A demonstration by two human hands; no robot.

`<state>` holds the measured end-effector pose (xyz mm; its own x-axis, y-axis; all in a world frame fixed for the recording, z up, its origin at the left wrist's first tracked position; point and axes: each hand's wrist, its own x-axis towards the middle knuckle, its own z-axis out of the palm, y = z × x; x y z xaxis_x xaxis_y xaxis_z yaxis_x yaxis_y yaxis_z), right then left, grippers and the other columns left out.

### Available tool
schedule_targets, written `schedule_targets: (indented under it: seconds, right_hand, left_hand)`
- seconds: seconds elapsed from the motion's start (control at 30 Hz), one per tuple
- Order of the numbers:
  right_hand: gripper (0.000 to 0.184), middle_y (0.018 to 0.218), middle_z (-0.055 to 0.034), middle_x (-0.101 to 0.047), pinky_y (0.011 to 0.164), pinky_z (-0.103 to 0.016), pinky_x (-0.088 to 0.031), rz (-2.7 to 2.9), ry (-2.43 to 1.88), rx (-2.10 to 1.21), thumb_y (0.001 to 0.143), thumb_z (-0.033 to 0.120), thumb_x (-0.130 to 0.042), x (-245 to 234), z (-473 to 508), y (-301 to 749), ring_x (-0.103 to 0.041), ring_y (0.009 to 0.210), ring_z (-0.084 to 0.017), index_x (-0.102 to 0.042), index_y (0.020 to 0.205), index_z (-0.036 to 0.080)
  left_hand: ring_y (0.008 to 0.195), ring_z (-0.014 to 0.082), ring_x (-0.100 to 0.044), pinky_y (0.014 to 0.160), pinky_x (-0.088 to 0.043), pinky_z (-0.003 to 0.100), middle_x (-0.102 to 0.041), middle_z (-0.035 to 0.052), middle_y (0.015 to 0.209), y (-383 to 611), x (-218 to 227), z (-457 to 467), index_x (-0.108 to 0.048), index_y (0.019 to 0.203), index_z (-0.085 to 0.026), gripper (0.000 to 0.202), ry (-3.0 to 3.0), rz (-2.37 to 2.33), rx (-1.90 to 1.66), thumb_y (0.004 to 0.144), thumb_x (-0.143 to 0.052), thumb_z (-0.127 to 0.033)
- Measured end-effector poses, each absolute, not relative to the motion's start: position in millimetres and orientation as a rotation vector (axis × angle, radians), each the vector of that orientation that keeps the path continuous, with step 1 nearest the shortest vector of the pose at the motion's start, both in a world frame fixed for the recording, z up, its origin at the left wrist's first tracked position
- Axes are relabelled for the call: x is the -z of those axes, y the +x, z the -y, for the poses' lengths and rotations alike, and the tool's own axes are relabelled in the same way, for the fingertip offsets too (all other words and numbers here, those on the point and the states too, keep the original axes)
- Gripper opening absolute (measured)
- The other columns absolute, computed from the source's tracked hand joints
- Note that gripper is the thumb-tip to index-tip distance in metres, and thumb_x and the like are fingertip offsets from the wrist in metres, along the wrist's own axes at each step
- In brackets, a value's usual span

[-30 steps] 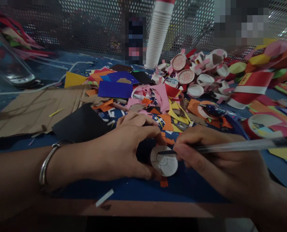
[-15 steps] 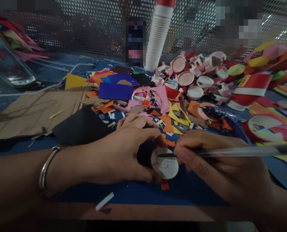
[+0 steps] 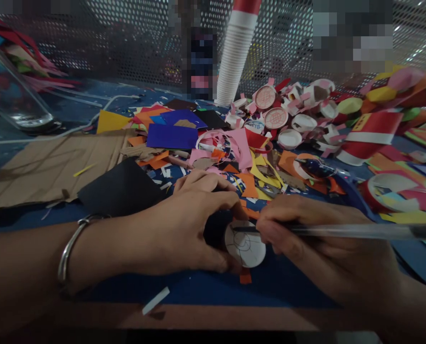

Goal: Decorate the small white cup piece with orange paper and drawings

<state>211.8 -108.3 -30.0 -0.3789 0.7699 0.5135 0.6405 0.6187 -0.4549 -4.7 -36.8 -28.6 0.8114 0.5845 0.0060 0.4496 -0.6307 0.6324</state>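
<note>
A small round white piece (image 3: pixel 249 251), like the cut-off base of a paper cup, sits near the table's front edge with thin curved and straight lines on its face. My left hand (image 3: pixel 202 224) grips its side between thumb and fingers; a silver bangle circles that wrist. In my right hand (image 3: pixel 302 239) is a pen (image 3: pixel 359 231) with a clear barrel, its dark tip on the upper left of the white face. A bit of orange paper (image 3: pixel 245 275) sticks out below the piece.
Behind my hands lie paper scraps, a blue sheet (image 3: pixel 172 135) and black paper (image 3: pixel 122 187). Several cut cup pieces (image 3: pixel 290 138) are heaped near a tall cup stack (image 3: pixel 236 52). Cardboard (image 3: pixel 55 162) and a glass (image 3: pixel 26 95) stand left; a red-and-white cup (image 3: pixel 370 137) is right.
The pen tip has shifted slightly left across the white face, and the curved line there has grown into a fuller loop. My left hand keeps its hold.
</note>
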Motion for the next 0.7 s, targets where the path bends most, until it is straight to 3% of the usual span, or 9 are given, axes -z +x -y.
schedule_targets:
  seconds: [0.5,0.7]
  right_hand:
    - [0.012,0.071,0.0011,-0.071,0.053,-0.02,-0.052,2.109,-1.084,-0.289,0.092,0.014,-0.064,28.2,108.5,211.8,-0.064,0.055,-0.01,-0.065,0.083,0.021]
    - [0.009,0.075,-0.0008,-0.074,0.053,-0.024,-0.053,2.135,-1.104,-0.227,0.094,0.018,-0.065,32.0,106.9,211.5,-0.065,0.055,-0.013,-0.067,0.086,0.022]
  left_hand:
    - [0.126,0.0356,-0.045,0.103,-0.042,0.05,-0.059,0.0063,0.122,-4.9,29.8,37.6,-0.075,0.108,-0.029,0.049,2.365,-0.766,-0.281,0.064,-0.092,-0.044]
    - [0.125,0.0349,-0.045,0.104,-0.042,0.049,-0.058,0.0059,0.12,-3.9,29.2,36.8,-0.074,0.106,-0.028,0.049,2.376,-0.761,-0.287,0.065,-0.092,-0.047]
